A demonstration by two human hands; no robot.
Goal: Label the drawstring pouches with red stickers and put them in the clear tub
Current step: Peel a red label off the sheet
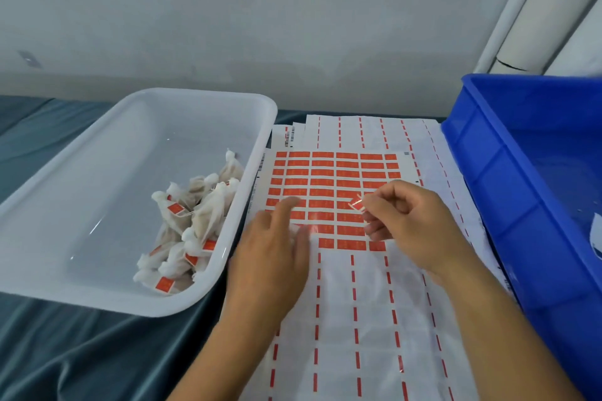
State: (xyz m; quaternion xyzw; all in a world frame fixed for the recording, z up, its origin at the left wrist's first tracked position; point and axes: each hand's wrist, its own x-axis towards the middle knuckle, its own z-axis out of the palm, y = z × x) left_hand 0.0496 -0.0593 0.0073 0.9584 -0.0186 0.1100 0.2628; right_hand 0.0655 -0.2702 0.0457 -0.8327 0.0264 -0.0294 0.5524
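A clear tub stands at the left with several white drawstring pouches heaped in its right end, some bearing red stickers. A sheet of red stickers lies in the middle of the table. My right hand pinches one peeled red sticker just above the sheet. My left hand lies flat on the sheet's left part, fingers straight and pressing it down.
A blue crate stands at the right, close beside the sticker sheets. Emptied backing sheets with red dashes lie under and around the sticker sheet. A dark teal cloth covers the table. A grey wall runs behind.
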